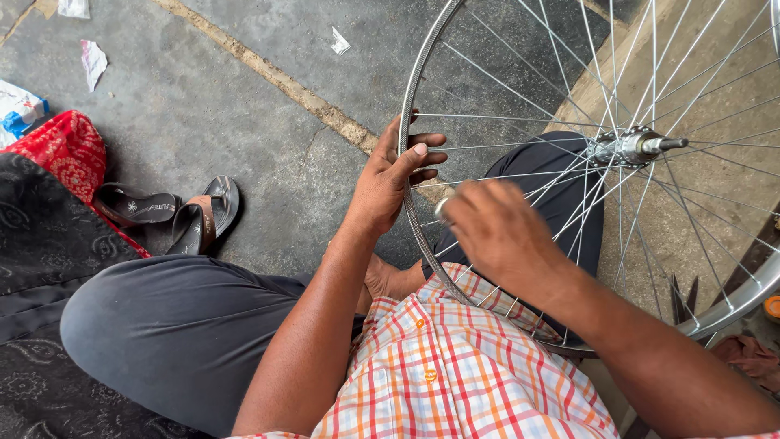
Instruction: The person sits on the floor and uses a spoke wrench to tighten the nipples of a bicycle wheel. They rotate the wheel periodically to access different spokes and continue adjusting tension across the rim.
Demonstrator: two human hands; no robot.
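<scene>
A silver bicycle wheel rim [418,65] with thin spokes and a metal hub [632,147] stands upright between my knees. My left hand [392,180] grips the rim's left edge, thumb over the outside and fingers curled inside. My right hand [497,229] is blurred, held against the inner side of the rim just below the left hand, fingers pinched on a small silvery tool [443,206] at a spoke end. My checked shirt and dark trousers fill the lower part of the view.
A pair of brown sandals [175,213] lies on the grey concrete floor at left. A red patterned cloth [69,150] and a dark patterned cloth [41,268] are at far left. Paper scraps [93,62] lie on the floor.
</scene>
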